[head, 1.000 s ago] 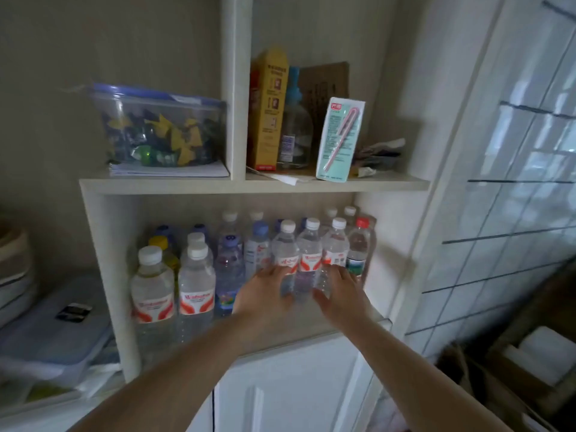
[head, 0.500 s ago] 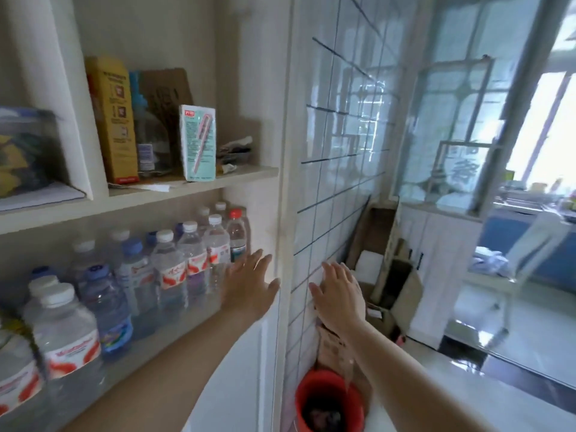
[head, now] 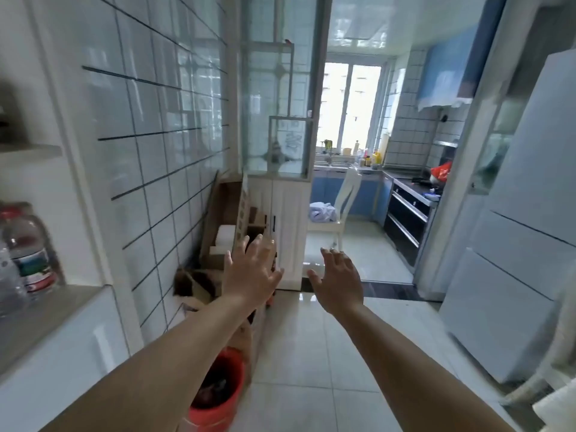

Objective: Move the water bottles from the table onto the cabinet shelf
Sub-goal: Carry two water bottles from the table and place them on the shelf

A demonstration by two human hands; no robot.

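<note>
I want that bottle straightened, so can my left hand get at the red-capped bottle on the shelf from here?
Probably yes. The left hand is open and holds nothing, and the red-capped bottle stands at the shelf's open front edge, nothing between them. It would have to swing back left.

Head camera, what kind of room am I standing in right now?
Most likely a home, in a tiled passage just outside the kitchen: a built-in oven under a counter, a fridge on the right, and a chair ahead.
</note>
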